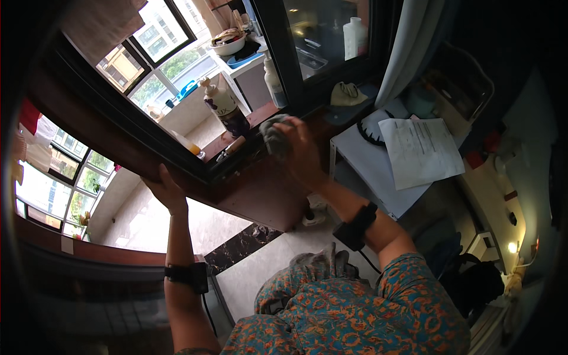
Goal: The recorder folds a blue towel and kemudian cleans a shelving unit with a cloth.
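My right hand is closed around a crumpled grey cloth. It presses the cloth against the dark sill of the window frame. My left hand grips the edge of the reddish-brown wooden door frame, and some of its fingers are hidden behind the wood. Just beyond the cloth, on the far side of the sill, stands a Lux pump bottle. A small cylindrical item lies at its foot. Another pump bottle stands farther right, by the sliding window's frame.
A pale folded cloth rests on the sill to the right, near a grey curtain. Below it, a white table holds printed paper. Through the window, a basin sits on a counter. A doorway opens at left onto a tiled floor.
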